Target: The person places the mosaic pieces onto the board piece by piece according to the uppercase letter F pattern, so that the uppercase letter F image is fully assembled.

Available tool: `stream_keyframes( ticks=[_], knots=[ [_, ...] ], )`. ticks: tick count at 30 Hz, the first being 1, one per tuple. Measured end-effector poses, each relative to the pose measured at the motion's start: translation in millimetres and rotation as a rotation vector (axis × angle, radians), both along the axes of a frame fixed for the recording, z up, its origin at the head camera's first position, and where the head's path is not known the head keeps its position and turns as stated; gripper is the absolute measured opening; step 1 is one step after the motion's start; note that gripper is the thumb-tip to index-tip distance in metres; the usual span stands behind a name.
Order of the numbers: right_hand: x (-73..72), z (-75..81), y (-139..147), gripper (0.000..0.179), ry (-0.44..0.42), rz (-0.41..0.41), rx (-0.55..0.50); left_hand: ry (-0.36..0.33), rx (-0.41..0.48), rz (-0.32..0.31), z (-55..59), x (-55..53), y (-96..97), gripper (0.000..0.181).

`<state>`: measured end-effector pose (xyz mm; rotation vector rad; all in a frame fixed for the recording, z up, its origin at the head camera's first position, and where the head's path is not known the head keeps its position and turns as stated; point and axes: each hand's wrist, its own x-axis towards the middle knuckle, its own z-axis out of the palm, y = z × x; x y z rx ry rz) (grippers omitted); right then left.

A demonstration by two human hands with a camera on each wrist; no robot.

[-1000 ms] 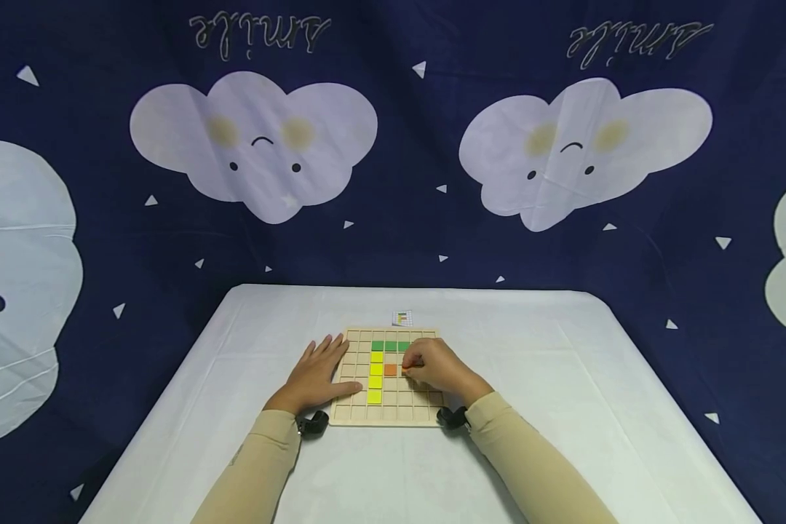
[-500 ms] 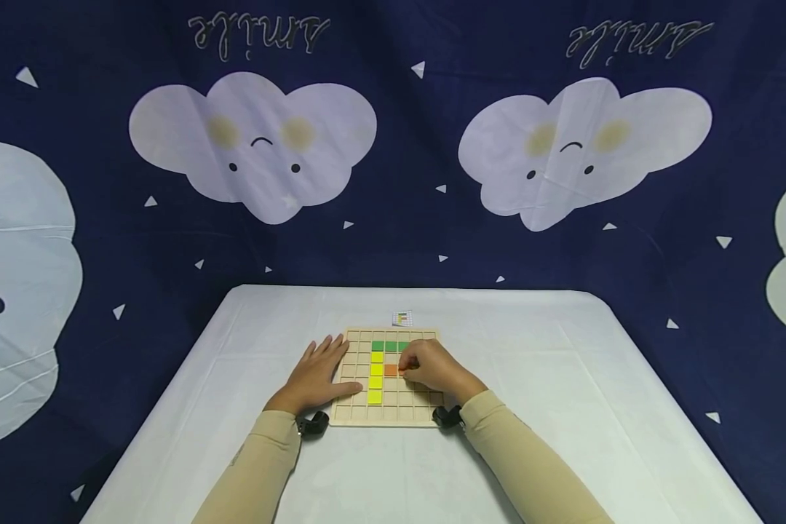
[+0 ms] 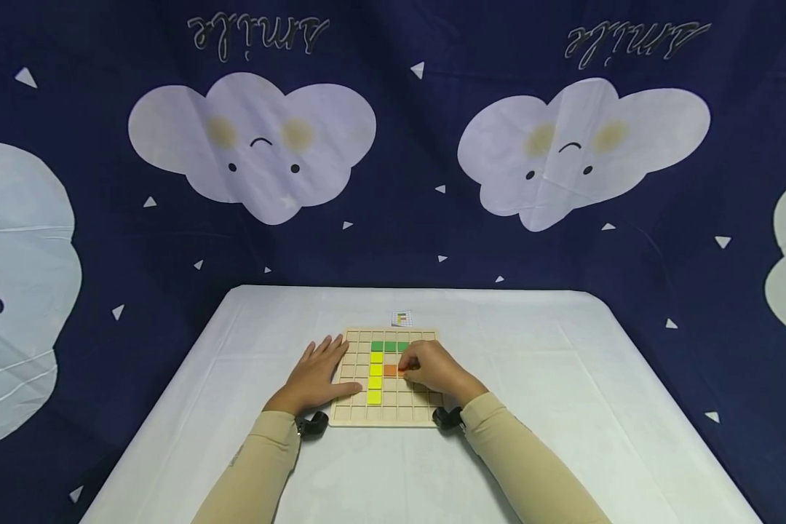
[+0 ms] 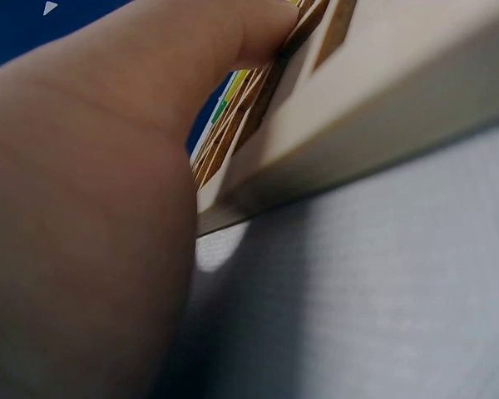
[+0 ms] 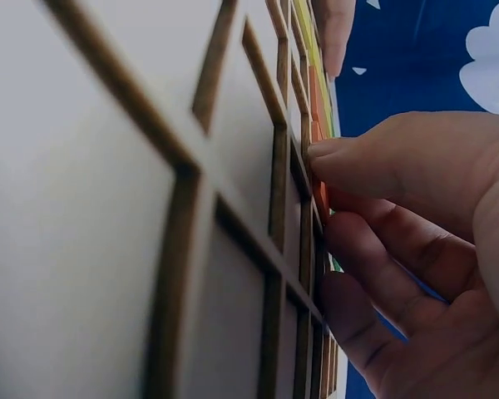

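A square wooden grid board [image 3: 360, 415] lies on the table. Three green tiles [image 3: 390, 346] form a row near its far side, and a column of yellow tiles [image 3: 375, 383] runs down from their left end. Beside that column, one orange tile [image 3: 389, 370] sits in a cell. My right hand [image 3: 437, 370] pinches a second orange tile [image 5: 319, 197] between thumb and fingertips, low over the cell to its right. My left hand [image 3: 313, 375] rests with fingers spread on the board's left side, thumb reaching over the grid.
A small printed card [image 3: 402, 318] with a coloured grid pattern lies just beyond the board. White cloth covers the table [image 3: 530, 349]. A dark blue curtain [image 3: 406, 247] with clouds hangs behind.
My right hand has shifted slightly left with its orange tile, closer to the one in the grid, then stayed nearly still. The left hand has not moved.
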<state>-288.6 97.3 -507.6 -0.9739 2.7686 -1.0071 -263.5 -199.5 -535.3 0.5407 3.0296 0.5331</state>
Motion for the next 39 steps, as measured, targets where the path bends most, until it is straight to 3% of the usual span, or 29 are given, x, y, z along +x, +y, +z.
stream_keyframes(
  ticks=[17,27,39],
  knots=[
    [6.1,9.0,27.5,0.015,-0.028,-0.072,-0.041,0.022,0.026,-0.01,2.2,-0.5,0.3,0.111],
    [9.2,-0.3,55.5,0.011,-0.036,-0.171,-0.067,0.01,0.034,-0.008,1.6,3.1,0.8,0.111],
    [5.9,3.5,114.5,0.012,-0.02,-0.284,-0.103,0.005,0.016,0.002,0.5,0.1,0.6,0.112]
  ],
)
